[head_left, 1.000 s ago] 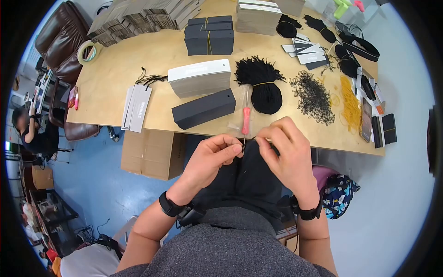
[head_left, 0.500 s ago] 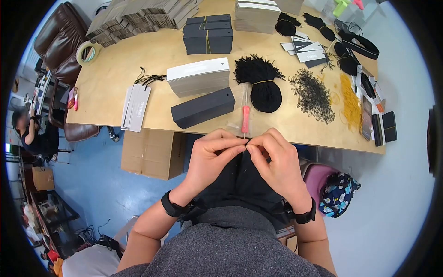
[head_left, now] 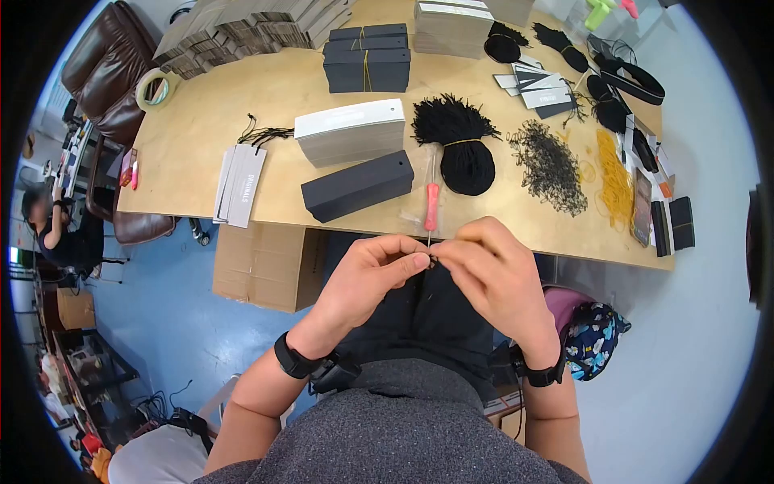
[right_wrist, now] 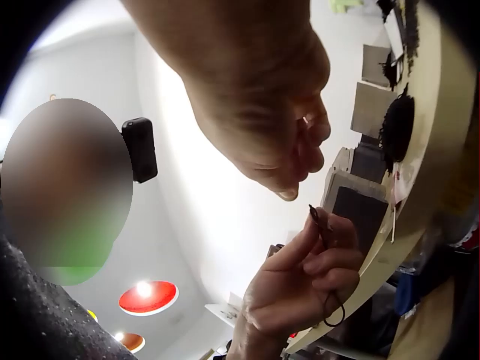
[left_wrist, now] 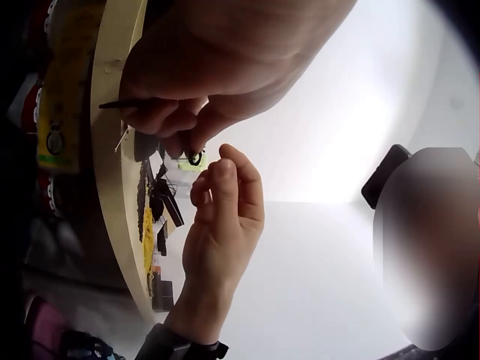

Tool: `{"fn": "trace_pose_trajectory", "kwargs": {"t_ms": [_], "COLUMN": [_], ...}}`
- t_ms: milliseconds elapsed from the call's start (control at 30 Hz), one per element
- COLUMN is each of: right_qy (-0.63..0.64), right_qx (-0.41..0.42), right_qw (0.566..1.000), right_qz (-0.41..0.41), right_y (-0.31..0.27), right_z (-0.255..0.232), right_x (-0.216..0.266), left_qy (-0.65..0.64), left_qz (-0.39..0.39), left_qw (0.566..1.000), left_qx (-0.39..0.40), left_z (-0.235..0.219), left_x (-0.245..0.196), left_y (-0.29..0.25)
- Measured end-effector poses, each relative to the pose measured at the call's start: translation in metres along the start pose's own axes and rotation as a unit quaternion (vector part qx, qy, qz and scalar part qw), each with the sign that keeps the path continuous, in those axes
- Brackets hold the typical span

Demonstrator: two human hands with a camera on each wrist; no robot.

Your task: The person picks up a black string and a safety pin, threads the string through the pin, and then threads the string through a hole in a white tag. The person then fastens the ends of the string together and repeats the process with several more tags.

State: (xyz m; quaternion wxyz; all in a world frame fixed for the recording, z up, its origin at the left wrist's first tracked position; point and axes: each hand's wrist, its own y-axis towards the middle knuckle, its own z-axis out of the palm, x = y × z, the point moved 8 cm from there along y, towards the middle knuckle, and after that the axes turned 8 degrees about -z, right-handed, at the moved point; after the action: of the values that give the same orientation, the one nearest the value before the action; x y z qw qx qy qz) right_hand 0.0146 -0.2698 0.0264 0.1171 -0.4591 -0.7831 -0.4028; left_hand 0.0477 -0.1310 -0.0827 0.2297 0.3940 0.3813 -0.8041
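Observation:
My left hand [head_left: 369,278] pinches a small, thin black cord [left_wrist: 196,158] between thumb and forefinger, just off the table's front edge. A dark loop [right_wrist: 335,309] hangs by its lower fingers in the right wrist view. My right hand [head_left: 498,278] is close beside it, fingers bent and fingertips near the cord's tip; I cannot tell if it grips anything. Ahead of the fingertips a tool with a pink handle [head_left: 432,208] lies on the table, its thin metal shaft pointing over the edge. A bundle of black cords [head_left: 468,168], tied with a yellow band, lies beyond.
On the table [head_left: 193,173] are a block of dark cards [head_left: 357,187], a stack of white cards [head_left: 349,137], and grey tags [head_left: 239,185] with black strings. To the right are a pile of small black wire pieces [head_left: 548,169] and yellow rubber bands [head_left: 614,177].
The hands came together at the fingertips by half a second ago. Now the right hand sits slightly higher and turned, and dark material shows between the fingertips.

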Motion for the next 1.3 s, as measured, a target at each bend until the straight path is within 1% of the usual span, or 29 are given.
{"fn": "trace_pose_trajectory", "kwargs": {"t_ms": [67, 167, 267, 367, 433, 467, 500, 533, 567, 600, 633, 667, 700, 767, 800, 867, 900, 967, 1100, 1167, 1200, 1267, 1300], "right_qy": [-0.041, -0.065, -0.068, -0.075, -0.097, -0.118, -0.119, -0.129, -0.14, -0.14, -0.125, -0.109, -0.108, -0.082, -0.082, -0.069, -0.069, -0.077, -0.093, -0.101, -0.101, -0.083, -0.083], "right_qx": [0.054, 0.072, 0.065, 0.061, 0.052, 0.044, 0.043, 0.057, 0.071, 0.07, 0.065, 0.059, 0.06, -0.026, -0.025, -0.04, -0.04, -0.029, -0.032, -0.032, -0.032, -0.032, -0.032], "right_qw": [0.996, 0.992, 0.991, 0.991, 0.989, 0.986, 0.986, 0.984, 0.983, 0.983, 0.987, 0.99, 0.99, 0.996, 0.996, 0.996, 0.996, 0.996, 0.994, 0.993, 0.993, 0.996, 0.996], "right_qz": [-0.062, -0.086, -0.092, -0.088, -0.1, -0.113, -0.112, -0.106, -0.1, -0.1, -0.081, -0.062, -0.063, -0.029, -0.029, -0.031, -0.029, -0.043, -0.05, -0.052, -0.051, -0.02, -0.02], "right_y": [0.002, 0.001, -0.001, -0.003, -0.005, -0.007, -0.006, -0.005, -0.005, -0.005, -0.004, -0.004, -0.004, -0.005, -0.005, -0.005, -0.005, -0.005, -0.006, -0.007, -0.007, -0.007, -0.008], "right_z": [0.008, 0.012, 0.012, 0.013, 0.017, 0.019, 0.02, 0.023, 0.026, 0.025, 0.024, 0.023, 0.024, 0.013, 0.012, 0.007, 0.007, 0.011, 0.016, 0.019, 0.019, 0.019, 0.019], "right_x": [0.009, 0.006, 0.009, 0.011, 0.011, 0.012, 0.011, 0.009, 0.007, 0.007, 0.004, 0.001, 0.001, -0.002, -0.001, 0.005, 0.005, 0.007, 0.003, 0.003, 0.002, -0.003, -0.003], "left_qy": [0.004, 0.014, 0.011, 0.001, 0.045, 0.045, 0.184, 0.317, 0.317, 0.366, 0.41, 0.409, 0.409, 0.322, 0.321, 0.229, 0.23, 0.196, 0.168, 0.125, 0.125, 0.036, 0.037], "left_qz": [-0.004, -0.019, -0.03, -0.011, 0.0, 0.0, 0.073, 0.144, 0.144, 0.218, 0.289, 0.31, 0.31, 0.214, 0.214, 0.183, 0.181, 0.158, 0.162, 0.101, 0.101, 0.052, 0.052], "left_qw": [1.0, 1.0, 0.999, 1.0, 0.998, 0.998, 0.976, 0.927, 0.927, 0.89, 0.843, 0.836, 0.836, 0.903, 0.904, 0.943, 0.944, 0.96, 0.965, 0.98, 0.98, 0.995, 0.995], "left_qx": [0.006, -0.006, -0.014, -0.026, -0.048, -0.048, -0.093, -0.136, -0.135, -0.164, -0.192, -0.194, -0.195, -0.185, -0.185, -0.156, -0.155, -0.125, -0.12, -0.118, -0.117, -0.075, -0.075], "left_z": [0.002, 0.004, 0.004, 0.005, 0.004, 0.005, 0.006, 0.01, 0.013, 0.019, 0.025, 0.026, 0.025, 0.013, 0.01, 0.002, 0.002, 0.004, 0.003, 0.0, 0.001, 0.004, 0.003], "left_x": [-0.001, -0.004, -0.002, -0.004, -0.004, -0.005, -0.019, -0.031, -0.029, -0.038, -0.045, -0.046, -0.048, -0.041, -0.04, -0.03, -0.031, -0.027, -0.025, -0.015, -0.015, -0.008, -0.008], "left_y": [-0.001, -0.006, -0.007, -0.007, -0.007, -0.008, -0.013, -0.019, -0.019, -0.024, -0.032, -0.032, -0.032, -0.022, -0.02, -0.013, -0.013, -0.011, -0.011, -0.008, -0.009, -0.006, -0.007]}}
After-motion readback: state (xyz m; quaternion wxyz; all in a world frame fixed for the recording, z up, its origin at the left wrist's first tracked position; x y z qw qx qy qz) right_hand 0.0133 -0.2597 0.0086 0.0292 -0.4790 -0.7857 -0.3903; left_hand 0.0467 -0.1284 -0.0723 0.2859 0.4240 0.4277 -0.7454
